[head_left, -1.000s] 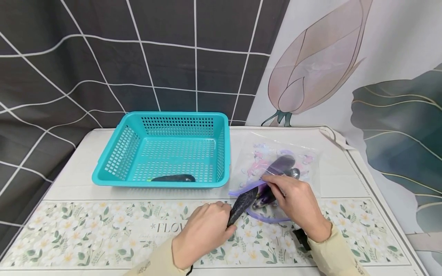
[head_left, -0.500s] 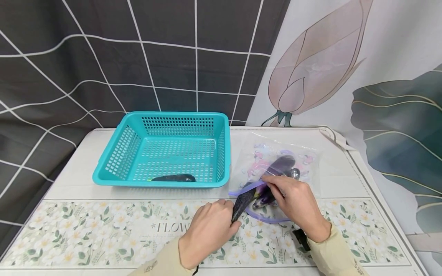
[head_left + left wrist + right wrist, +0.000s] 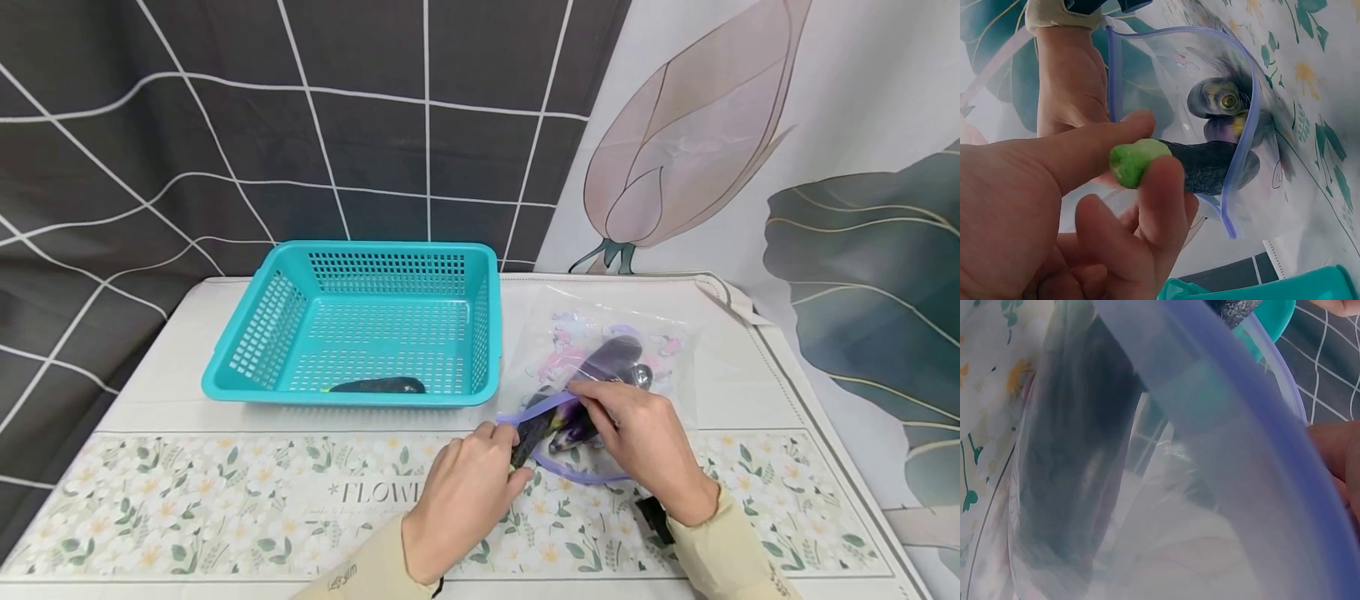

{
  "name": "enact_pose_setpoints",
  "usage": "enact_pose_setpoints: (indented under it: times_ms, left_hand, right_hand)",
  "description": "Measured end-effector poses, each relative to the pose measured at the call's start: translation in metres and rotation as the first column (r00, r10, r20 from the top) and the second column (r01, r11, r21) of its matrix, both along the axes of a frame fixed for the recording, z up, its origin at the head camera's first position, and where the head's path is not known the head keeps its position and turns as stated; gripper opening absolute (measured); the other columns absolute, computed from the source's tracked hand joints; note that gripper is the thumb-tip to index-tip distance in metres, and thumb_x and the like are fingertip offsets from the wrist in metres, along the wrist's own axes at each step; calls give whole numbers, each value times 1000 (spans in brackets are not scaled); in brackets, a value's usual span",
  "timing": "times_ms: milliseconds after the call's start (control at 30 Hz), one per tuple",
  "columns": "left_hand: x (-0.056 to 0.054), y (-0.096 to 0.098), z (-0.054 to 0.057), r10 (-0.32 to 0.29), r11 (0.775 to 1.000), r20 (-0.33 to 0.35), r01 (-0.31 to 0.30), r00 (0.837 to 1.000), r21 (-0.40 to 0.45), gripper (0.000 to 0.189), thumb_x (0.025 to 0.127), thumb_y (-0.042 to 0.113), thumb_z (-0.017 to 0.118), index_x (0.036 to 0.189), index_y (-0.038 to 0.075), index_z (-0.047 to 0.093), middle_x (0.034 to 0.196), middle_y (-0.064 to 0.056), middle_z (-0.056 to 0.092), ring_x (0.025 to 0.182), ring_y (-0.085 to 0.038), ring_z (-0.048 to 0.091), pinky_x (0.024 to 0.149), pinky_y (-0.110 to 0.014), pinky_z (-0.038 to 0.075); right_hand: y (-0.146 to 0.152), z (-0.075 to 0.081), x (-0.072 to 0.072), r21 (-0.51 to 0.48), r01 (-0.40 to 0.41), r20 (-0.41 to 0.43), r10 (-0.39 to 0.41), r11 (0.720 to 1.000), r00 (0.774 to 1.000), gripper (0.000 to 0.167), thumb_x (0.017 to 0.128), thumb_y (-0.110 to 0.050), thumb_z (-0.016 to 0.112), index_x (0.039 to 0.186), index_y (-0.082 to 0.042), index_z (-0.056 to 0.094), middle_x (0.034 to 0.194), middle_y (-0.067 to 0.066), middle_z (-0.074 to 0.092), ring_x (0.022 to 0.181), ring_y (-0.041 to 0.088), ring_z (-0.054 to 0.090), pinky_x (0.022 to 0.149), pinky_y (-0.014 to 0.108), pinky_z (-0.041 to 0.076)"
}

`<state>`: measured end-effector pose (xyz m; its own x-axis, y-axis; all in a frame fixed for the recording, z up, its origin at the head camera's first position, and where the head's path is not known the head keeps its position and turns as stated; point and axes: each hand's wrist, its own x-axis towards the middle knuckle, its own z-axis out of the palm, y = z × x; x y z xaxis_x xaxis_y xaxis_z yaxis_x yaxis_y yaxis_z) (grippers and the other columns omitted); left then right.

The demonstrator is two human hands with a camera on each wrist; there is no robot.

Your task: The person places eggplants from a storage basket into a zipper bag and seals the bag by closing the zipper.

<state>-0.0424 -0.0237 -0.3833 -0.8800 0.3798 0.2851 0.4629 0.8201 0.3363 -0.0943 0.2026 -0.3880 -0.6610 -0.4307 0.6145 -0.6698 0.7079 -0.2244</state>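
My left hand [image 3: 467,498] pinches a dark, rough-skinned cucumber [image 3: 1200,165] by its pale green end, between thumb and fingers. Its far part passes through the mouth of a clear zip bag [image 3: 525,350] with a purple rim. Pink and purple prints mark the bag, which lies on the table. My right hand [image 3: 643,437] pinches the upper rim and holds the mouth apart. Inside lie dark eggplants [image 3: 1216,97], their stem ends facing the opening. The right wrist view shows a long dark shape [image 3: 1079,437] through the plastic, blurred.
A turquoise perforated basket [image 3: 491,333] stands left of the bag. One dark vegetable with a green tip [image 3: 378,385] lies along its near wall. The table bears a floral mat [image 3: 247,508]; behind it hang a dark grid-patterned curtain [image 3: 360,142] and a flower-print one.
My left hand has moved right and slightly up towards the bag, pushing the cucumber deeper into its mouth. The right hand has stayed in place on the rim.
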Motion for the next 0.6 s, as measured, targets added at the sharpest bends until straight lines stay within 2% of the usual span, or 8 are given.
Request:
enact_pose_setpoints:
  times_ms: [233, 600]
  left_hand:
    - [0, 0, 0, -11, 999, 5, 11, 1000, 35, 26, 80, 21, 84, 91, 6, 66, 84, -4, 65, 61, -15, 64, 50, -25, 50]
    - [2, 2, 1, -30, 998, 36, 28, 999, 56, 22, 77, 14, 85, 90, 9, 68, 89, -1, 64, 64, -13, 63, 52, -25, 49]
  right_hand:
    - [0, 0, 0, 6, 5, 1, -5, 1000, 1000, 28, 80, 5, 76, 105, -7, 76, 99, 7, 76, 87, 25, 74, 70, 40, 59]
    - [0, 1, 0, 5, 3, -3, -3, 1000, 1000, 28, 80, 5, 76, 105, -8, 76, 99, 6, 76, 88, 24, 74, 71, 40, 59]
